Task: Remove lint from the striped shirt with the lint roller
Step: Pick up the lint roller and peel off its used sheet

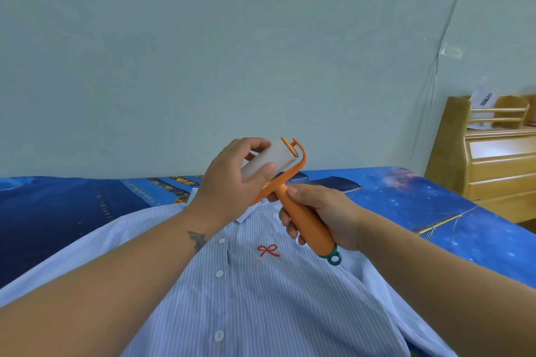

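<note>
We hold the lint roller (293,194) up in the air above the striped shirt (261,293), clear of the cloth. Our right hand (324,217) grips the orange handle, fingers curled round it from below and the thumb laid along its top; the green loop at the handle's end sticks out below the palm. Our left hand (232,180) holds the white roll at the roller's far end, thumb pressed on the near side of the roll and the fingers curled over its far side.

The shirt lies flat on the bed (435,200), front up, collar toward the far side, its white buttons in a line down the middle. A small red bow (268,250) is stitched on the chest, just right of the button line, and sits under the roller's handle in our view. The bed cover is dark blue with a starry print. Beyond the bed's far right corner stands a wooden cabinet (493,165) against the pale wall (203,52).
</note>
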{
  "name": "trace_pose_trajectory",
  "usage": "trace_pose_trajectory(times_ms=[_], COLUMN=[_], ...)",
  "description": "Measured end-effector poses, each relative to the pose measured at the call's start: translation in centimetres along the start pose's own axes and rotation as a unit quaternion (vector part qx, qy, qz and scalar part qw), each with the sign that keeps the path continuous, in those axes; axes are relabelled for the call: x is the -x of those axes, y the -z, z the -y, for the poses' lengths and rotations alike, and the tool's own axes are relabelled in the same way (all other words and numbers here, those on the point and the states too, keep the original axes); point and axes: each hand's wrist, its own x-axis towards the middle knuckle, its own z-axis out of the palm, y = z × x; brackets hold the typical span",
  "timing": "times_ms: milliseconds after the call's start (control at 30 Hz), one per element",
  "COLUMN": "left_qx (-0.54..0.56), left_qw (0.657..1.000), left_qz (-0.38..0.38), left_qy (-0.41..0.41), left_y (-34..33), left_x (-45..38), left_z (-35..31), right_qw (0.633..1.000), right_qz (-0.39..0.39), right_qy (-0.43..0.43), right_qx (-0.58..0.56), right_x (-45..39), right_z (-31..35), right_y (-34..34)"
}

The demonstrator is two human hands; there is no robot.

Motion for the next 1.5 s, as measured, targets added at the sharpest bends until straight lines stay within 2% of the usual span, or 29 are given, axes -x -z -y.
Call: trace_pose_trajectory(times_ms=[300,500,1000,1233,1500], left_qx=[0.01,-0.032,-0.078,-0.106,-0.034], left_qw=[1.0,0.997,0.995,0.993,0.996], left_qz=[0.014,-0.053,-0.055,-0.037,-0.067], left_qy=[0.026,-0.043,-0.023,-0.039,0.037], left_y=[1.4,1.9,2.1,1.9,1.9], left_x=[0.7,0.8,1.5,1.4,0.9], left_z=[0.1,-0.5,-0.7,-0.5,0.1], right_qw=[1.0,0.998,0.983,0.98,0.981], right_qz=[-0.006,-0.037,-0.109,-0.113,-0.113], right_qy=[0.004,-0.004,-0.017,-0.026,-0.034], right_qx=[0.023,0.055,0.147,0.164,0.156], right_x=[0.6,0.7,0.1,0.0,0.1], right_z=[0.4,0.3,0.0,-0.2,-0.3], right_y=[-1.4,-2.4,-4.1,-4.1,-3.6])
